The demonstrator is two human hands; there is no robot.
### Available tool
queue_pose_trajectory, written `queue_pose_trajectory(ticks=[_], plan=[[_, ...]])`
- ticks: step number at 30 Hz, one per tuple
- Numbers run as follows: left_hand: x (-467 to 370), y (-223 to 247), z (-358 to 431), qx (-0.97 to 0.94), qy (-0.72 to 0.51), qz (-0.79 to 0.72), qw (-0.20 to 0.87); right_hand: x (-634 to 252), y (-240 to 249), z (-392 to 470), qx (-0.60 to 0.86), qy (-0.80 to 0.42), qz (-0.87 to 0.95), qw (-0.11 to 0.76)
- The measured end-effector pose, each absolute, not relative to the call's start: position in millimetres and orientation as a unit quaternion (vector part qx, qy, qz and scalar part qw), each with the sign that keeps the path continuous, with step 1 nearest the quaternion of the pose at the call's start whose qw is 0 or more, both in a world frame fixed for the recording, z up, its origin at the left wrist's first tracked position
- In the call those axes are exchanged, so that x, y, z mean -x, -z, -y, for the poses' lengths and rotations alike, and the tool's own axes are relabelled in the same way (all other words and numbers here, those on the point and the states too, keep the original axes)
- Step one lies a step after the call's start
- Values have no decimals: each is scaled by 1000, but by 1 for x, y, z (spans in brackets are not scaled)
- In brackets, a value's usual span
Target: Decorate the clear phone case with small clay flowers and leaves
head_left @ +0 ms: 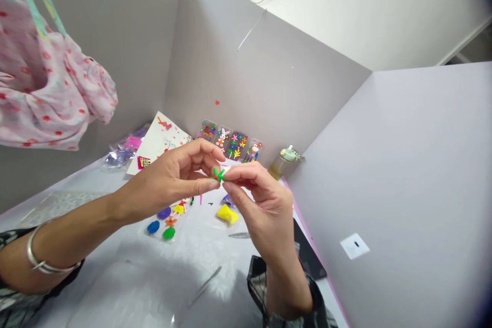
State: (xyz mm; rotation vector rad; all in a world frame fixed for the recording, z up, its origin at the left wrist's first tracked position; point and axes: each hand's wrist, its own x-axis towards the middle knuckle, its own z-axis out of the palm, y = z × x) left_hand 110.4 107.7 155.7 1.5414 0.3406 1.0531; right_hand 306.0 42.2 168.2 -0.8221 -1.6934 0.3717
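Above the table, both hands meet at a small green clay piece [219,174] with thin arms and a bit of red on it. My left hand [180,171] pinches it from the left between thumb and fingers. From the right, my right hand [255,192] pinches its other side, its fingertips nearly touching those of the left. Below the hands lies a clear sheet [157,236] bearing blue, purple and green clay discs, an orange flower and a small figure. A yellow clay lump [227,214] sits in plastic under the right hand.
Metal tools [205,285] lie on the table [154,282]. Decorated cases [237,144] lean on the back wall beside a drawing sheet [154,138]. A bottle [283,161] and a black tablet-like slab [307,253] stand at right. Pink spotted cloth [57,87] hangs at upper left.
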Motion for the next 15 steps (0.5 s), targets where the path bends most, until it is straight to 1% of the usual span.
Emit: queue_pose_trajectory(ticks=[7,15], plan=[[-105,-161,-110,-686,-436,-189,551,-307,-169,-42,359,-154,715,580],[-106,-157,-114,-695,-435,-171,546,-306,-168,-42,358,-150,720,576]])
